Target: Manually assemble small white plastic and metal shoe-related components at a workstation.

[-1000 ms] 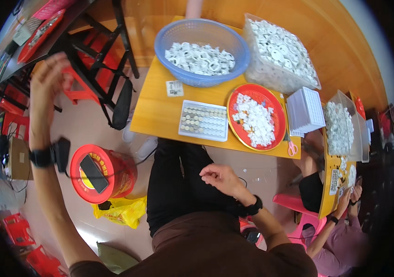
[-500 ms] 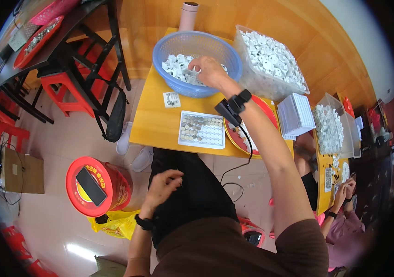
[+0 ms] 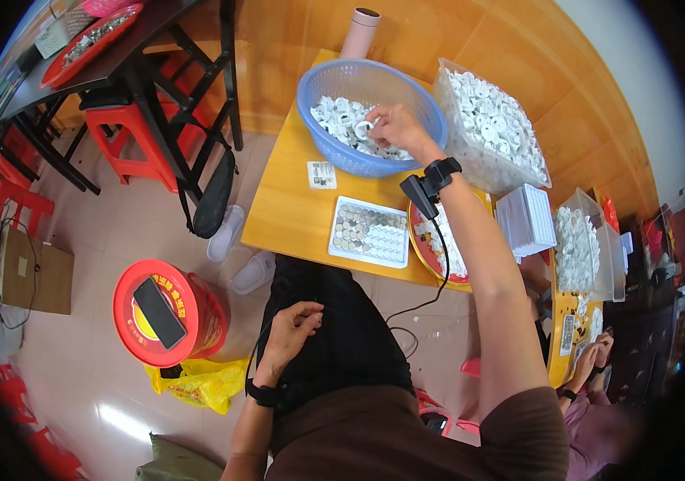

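1. The floor [image 3: 142, 216] is covered in pale pinkish tiles, and a glare of light is reflected near the lower left.
2. A wall [image 3: 438, 40] of orange-brown wood panelling is seen behind.
3. A dark table [image 3: 150, 32] is placed at upper left, with red stools [image 3: 130, 132] beneath it.

- Small white ring-shaped cap [image 3: 363, 128] is being pinched at the right hand's [image 3: 394, 128] fingertips.
- Blue round basket [image 3: 320, 140], under that hand, is holding loose white caps.
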### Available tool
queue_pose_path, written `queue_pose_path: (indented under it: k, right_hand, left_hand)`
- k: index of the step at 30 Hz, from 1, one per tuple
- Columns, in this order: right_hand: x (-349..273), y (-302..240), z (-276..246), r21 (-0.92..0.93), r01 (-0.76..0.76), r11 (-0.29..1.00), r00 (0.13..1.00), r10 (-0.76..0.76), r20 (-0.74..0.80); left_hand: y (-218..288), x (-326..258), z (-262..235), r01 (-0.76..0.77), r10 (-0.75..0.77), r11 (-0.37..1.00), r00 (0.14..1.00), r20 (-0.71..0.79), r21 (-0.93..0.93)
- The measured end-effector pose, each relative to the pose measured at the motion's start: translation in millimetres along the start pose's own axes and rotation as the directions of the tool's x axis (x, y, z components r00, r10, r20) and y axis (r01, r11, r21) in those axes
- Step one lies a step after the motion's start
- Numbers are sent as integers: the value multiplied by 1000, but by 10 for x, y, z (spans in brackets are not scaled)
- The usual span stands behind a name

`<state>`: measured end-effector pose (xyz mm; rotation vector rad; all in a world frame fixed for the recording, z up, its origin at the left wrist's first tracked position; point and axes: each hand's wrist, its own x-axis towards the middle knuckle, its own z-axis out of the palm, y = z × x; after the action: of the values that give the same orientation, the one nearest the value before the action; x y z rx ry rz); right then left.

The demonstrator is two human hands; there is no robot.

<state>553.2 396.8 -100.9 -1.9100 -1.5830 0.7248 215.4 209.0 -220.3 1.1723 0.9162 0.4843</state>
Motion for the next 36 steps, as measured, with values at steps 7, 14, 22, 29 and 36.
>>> queue_pose_path:
  k: [7, 14, 22, 29, 36]
  right_hand:
    - [-318, -6, -304, 314, -9, 949, 1000, 18, -25]
    - [-1337, -341, -179, 301, 197, 933, 980, -200, -19]
    - [-2610, 26, 675, 142, 377, 915, 903, -397, 164]
    - [-2847, 396, 816, 212, 279, 937, 916, -326, 233]
    - [-2758, 434, 780, 195, 358, 913, 885, -399, 241]
  left_hand:
    - [48, -26, 278, 0, 0, 1000, 1000, -15, -28]
    - [384, -37, 381, -158, 139, 959, 986, -94, -236]
    - [198, 49, 604, -47, 122, 926, 976, 179, -375]
    - [-134, 124, 793, 92, -7, 969, 940, 342, -231]
    - [-231, 214, 831, 238, -33, 846, 917, 397, -478]
